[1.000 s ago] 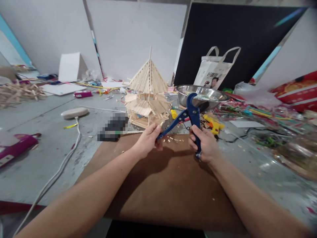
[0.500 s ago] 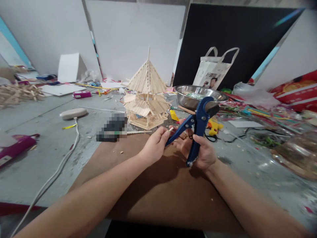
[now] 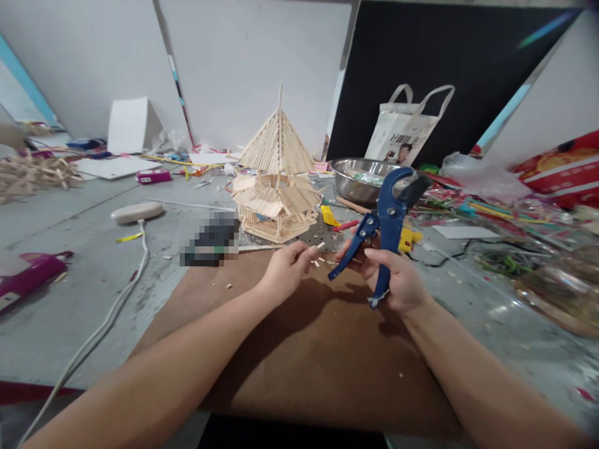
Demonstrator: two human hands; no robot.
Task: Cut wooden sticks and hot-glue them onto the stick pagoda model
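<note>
Stick (image 3: pixel 321 246) pinched by left hand (image 3: pixel 289 269), near far edge of board (image 3: pixel 318 374), may drop if loosened; right hand (image 3: pixel 401 280) grips pipe cutter (image 3: pixel 387 227).

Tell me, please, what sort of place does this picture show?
Probably a craft workspace: a stick model of a tiered building stands ahead, the right hand holds a blue cutter, and pale scraps lie on the brown sheet.

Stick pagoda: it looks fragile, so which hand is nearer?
Left: the left hand is close in front of the stick pagoda; the right hand is farther off rightward.
</note>
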